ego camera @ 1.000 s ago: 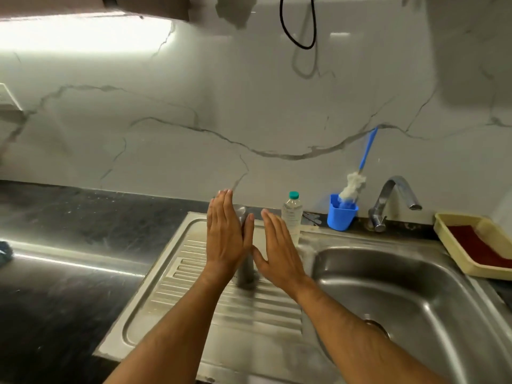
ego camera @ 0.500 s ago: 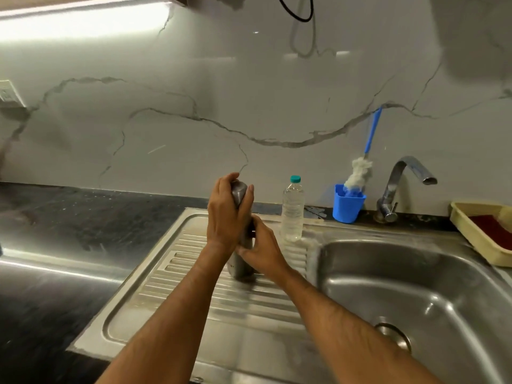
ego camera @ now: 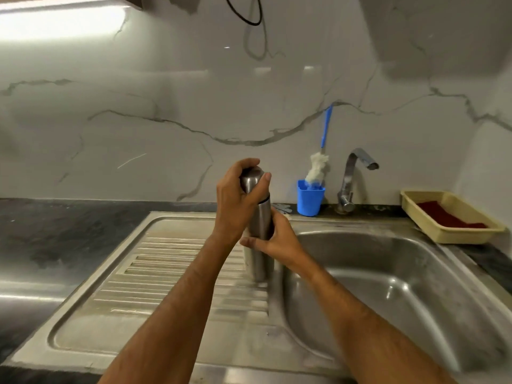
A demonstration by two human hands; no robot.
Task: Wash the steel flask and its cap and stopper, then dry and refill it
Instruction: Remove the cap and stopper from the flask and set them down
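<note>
A tall steel flask [ego camera: 260, 261] stands upright on the ribbed drainboard [ego camera: 171, 261] of the steel sink, close to the basin edge. Its rounded steel cap [ego camera: 250, 180] is on top. My left hand [ego camera: 238, 200] grips the cap from the left, fingers over its dome and thumb on the right side. My right hand [ego camera: 273, 239] is wrapped round the flask body at mid height. The stopper is hidden. The clear water bottle seen earlier is hidden behind my hands.
A sink basin [ego camera: 388, 286] lies to the right, with a tap [ego camera: 352, 178] behind it. A blue cup [ego camera: 309, 202] holds a blue-handled bottle brush [ego camera: 318, 164]. A yellow tray [ego camera: 448, 217] with a red cloth sits at the far right. Dark countertop [ego camera: 63, 231] spreads left.
My open hands closed round the flask: the left took the cap, the right the body. The view has shifted so that flask and sink sit further right.
</note>
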